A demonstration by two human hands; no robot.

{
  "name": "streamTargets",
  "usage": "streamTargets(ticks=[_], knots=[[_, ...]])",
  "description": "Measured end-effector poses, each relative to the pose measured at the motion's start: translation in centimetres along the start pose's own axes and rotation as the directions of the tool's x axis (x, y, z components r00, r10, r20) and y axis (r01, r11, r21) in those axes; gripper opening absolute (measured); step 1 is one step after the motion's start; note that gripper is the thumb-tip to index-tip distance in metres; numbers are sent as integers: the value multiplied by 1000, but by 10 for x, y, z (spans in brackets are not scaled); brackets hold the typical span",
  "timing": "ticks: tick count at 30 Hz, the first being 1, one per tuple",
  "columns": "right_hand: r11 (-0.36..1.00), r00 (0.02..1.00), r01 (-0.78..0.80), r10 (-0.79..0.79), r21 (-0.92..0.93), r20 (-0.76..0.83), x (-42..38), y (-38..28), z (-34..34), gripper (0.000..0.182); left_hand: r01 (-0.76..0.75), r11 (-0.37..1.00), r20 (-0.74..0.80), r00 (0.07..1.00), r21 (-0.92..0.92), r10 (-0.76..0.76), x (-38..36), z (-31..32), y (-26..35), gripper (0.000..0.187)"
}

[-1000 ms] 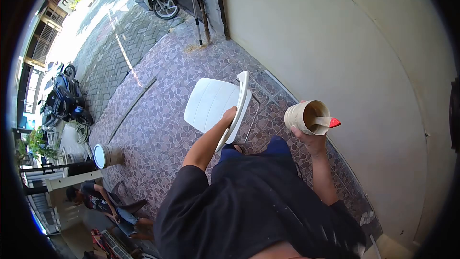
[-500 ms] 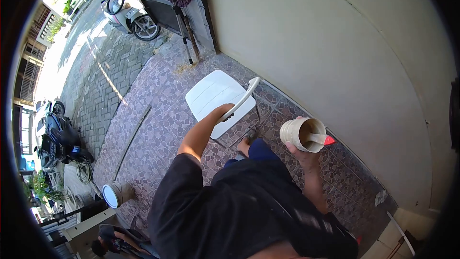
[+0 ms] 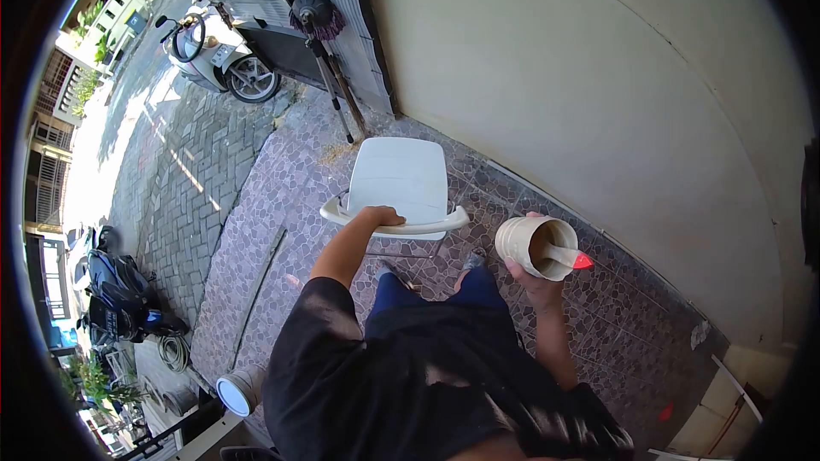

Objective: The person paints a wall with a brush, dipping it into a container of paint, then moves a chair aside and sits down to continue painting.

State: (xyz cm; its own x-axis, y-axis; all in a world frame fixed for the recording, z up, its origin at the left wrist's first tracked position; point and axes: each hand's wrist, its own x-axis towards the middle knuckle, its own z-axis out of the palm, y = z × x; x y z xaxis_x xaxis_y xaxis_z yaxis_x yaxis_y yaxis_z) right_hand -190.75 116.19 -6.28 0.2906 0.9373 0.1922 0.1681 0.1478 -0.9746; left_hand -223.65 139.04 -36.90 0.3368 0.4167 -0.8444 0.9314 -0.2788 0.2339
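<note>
A white chair (image 3: 398,172) with a curved top rail and thin metal legs stands on the tiled floor in front of my feet. My left hand (image 3: 382,216) is closed over the chair's curved rail, left of its middle. On the right, my right hand (image 3: 536,283) grips a cream plastic tub (image 3: 514,243) from below and the side, its mouth tilted toward me. Leaning inside the tub is a pale tool with a red end (image 3: 582,261); its lower part is hidden, so its kind does not show.
A pale wall (image 3: 547,60) runs along the right. Ahead, a mop (image 3: 316,15) leans by a corrugated gate, with a white scooter (image 3: 224,55) beyond. At left are a dark motorbike (image 3: 124,290), a coiled hose (image 3: 174,353) and a lidded bucket (image 3: 240,390).
The chair has turned so its curved rail now lies across in front of me, my left hand still on it. My view has swung, and the tub stays in my right hand.
</note>
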Motion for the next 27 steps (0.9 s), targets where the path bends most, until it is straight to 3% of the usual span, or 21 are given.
streamTargets(ticks=[5, 7, 11, 15, 19, 22, 25, 27], knots=[[999, 994, -37, 36, -12, -107, -16, -21, 86, 75, -69, 995, 137, 989, 73, 58, -9, -9, -93, 73], [997, 988, 0, 11, 71, -155, -21, -32, 117, 75, -25, 980, 28, 999, 195, 19, -16, -6, -117, 70], [998, 989, -52, 48, -26, -137, -40, -38, 152, 78, 1, 945, 3, 1000, 327, -2, -22, 4, -156, 66], [995, 988, -93, 87, -38, -130, -46, -50, 176, 78, 2, 932, 37, 999, 363, -16, -17, -6, -175, 64], [977, 968, -194, 205, 90, -146, -48, -65, 194, 80, 100, 926, 140, 977, 365, -161, -24, -20, -165, 57], [989, 978, -146, 141, -18, -154, -49, -63, 196, 80, 173, 918, 45, 978, 356, -202, -38, -26, -163, 56], [990, 982, -99, 80, -103, -170, -48, -68, 197, 79, 189, 934, 83, 971, 302, -224, -7, -16, -188, 58], [990, 982, -76, 54, -119, -180, -46, -72, 200, 76, 212, 941, 82, 967, 265, -241, -28, -30, -175, 63]])
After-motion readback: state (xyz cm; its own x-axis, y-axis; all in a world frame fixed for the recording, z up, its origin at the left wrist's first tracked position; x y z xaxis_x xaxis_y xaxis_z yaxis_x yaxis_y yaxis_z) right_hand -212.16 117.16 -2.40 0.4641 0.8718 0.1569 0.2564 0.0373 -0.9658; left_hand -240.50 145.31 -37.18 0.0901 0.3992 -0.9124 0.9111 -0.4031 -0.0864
